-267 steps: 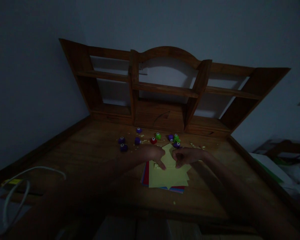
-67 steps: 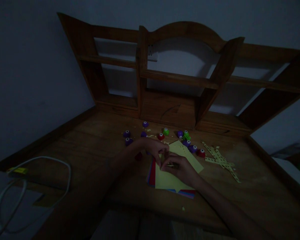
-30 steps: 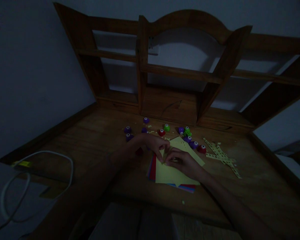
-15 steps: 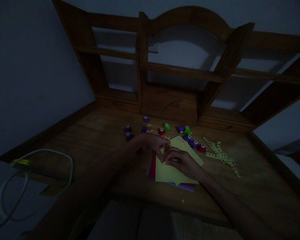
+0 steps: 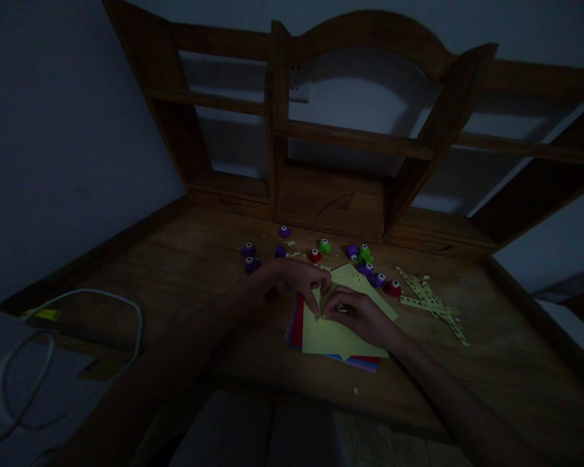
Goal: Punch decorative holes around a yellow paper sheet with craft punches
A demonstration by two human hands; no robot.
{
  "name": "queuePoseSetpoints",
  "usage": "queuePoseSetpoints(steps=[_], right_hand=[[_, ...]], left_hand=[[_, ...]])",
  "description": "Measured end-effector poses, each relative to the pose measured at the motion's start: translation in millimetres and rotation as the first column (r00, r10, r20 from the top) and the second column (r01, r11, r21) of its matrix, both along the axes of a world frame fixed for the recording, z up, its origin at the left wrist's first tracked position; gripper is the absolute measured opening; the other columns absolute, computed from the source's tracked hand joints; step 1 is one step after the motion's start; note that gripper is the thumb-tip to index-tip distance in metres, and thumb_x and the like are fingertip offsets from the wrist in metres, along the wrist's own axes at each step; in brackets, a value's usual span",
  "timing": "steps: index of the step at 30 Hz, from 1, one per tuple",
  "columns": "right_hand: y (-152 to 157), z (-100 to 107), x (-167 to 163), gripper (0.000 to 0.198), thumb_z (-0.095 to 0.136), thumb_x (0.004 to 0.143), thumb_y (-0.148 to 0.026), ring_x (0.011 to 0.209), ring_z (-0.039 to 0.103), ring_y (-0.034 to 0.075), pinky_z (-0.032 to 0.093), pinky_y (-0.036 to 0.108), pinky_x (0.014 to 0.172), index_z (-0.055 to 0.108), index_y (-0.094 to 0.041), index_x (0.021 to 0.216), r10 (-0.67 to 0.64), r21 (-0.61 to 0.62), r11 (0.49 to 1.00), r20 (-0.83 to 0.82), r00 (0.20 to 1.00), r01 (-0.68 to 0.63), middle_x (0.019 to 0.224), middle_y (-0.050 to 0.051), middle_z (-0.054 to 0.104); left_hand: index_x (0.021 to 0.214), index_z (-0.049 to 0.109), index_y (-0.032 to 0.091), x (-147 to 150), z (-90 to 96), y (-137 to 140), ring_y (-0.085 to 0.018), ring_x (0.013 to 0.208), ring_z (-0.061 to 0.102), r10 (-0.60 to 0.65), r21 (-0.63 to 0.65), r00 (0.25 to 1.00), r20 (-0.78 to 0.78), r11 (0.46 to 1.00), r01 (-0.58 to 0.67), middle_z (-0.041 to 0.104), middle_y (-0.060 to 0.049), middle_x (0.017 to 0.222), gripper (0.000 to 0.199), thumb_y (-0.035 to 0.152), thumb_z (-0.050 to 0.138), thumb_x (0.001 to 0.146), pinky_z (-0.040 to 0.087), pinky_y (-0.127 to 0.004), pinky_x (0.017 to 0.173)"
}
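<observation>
Left hand (image 5: 299, 280) and right hand (image 5: 357, 314) pinch the yellow paper (image 5: 338, 334), fingers closed on its fold. A slip could skew the crease or shift the stack beneath.

Both forearms extend from the near edge of the view toward the middle, converging so that the hands meet. Left hand (image 5: 299, 277): palm down, wrist slightly raised, fingers curled downward with the tips bunched together in a pinch at the near-right side of the hand. Right hand (image 5: 357, 314): back of the hand uppermost, knuckles arched, fingers (image 5: 335, 299) bent and drawn in toward the left hand's fingertips. The two sets of fingertips lie just beside each other, possibly touching; dim light hides finer detail.
</observation>
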State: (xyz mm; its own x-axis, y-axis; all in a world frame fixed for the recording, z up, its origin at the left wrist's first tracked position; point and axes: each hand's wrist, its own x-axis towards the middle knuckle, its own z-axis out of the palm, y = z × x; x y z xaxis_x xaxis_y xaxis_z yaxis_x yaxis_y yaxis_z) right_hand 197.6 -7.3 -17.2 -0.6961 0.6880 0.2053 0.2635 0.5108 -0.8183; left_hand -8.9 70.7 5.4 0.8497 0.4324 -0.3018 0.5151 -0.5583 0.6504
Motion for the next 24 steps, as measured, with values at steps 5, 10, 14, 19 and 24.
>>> queuePoseSetpoints(steps=[5,10,14,19,24], right_hand=[[2.2,2.7,1.4,0.009,0.064,0.083,-0.028,0.094,0.056,0.018,0.043,0.031,0.083,0.067,-0.019,0.084,0.046,0.022,0.999,-0.012,0.999,-0.046,0.089,0.004,0.061],[2.9,4.9,6.0,0.014,0.068,0.08,-0.03,0.084,0.056,0.016,0.044,0.028,0.073,0.065,-0.02,0.089,0.004,-0.006,1.0,0.015,1.0,-0.004,0.091,0.003,0.059],[3.7,3.6,8.1,0.012,0.065,0.083,-0.03,0.081,0.055,0.015,0.044,0.028,0.072,0.065,-0.019,0.086,-0.005,0.011,1.0,0.045,0.999,0.005,0.089,0.004,0.058],[4.1,1.5,7.9,0.011,0.064,0.083,-0.031,0.087,0.056,0.017,0.045,0.029,0.078,0.066,-0.02,0.086,0.018,0.017,1.0,0.032,0.999,-0.018,0.09,0.004,0.059],[4.4,2.7,9.7,0.011,0.064,0.083,-0.03,0.087,0.057,0.017,0.045,0.03,0.079,0.066,-0.019,0.085,0.045,0.011,0.999,0.037,0.998,-0.045,0.089,0.004,0.06]], left_hand=[[0.091,0.053,0.019,-0.5,-3.8,0.8,-0.011,0.068,0.046,0.003,-0.005,1.0,0.027,1.0,-0.003,0.049,0.004,0.078,0.053,0.053,0.076,0.058,0.035,-0.021,0.061],[0.093,0.053,0.019,-2.5,-5.2,1.4,-0.012,0.068,0.046,0.001,-0.006,1.0,0.03,1.0,-0.001,0.05,0.004,0.079,0.054,0.054,0.076,0.058,0.036,-0.021,0.062],[0.093,0.052,0.02,-2.6,-4.7,0.9,-0.011,0.067,0.045,0.002,-0.017,1.0,0.025,1.0,-0.002,0.049,0.004,0.079,0.053,0.052,0.076,0.059,0.036,-0.021,0.062],[0.092,0.052,0.019,-2.5,-4.6,-0.1,-0.011,0.066,0.045,0.011,-0.014,1.0,0.029,1.0,-0.011,0.046,0.004,0.078,0.056,0.056,0.076,0.056,0.034,-0.02,0.057],[0.092,0.052,0.019,-2.0,-5.2,0.3,-0.011,0.065,0.045,0.021,-0.03,0.999,0.032,0.999,-0.02,0.046,0.004,0.076,0.052,0.051,0.077,0.058,0.033,-0.02,0.055]])
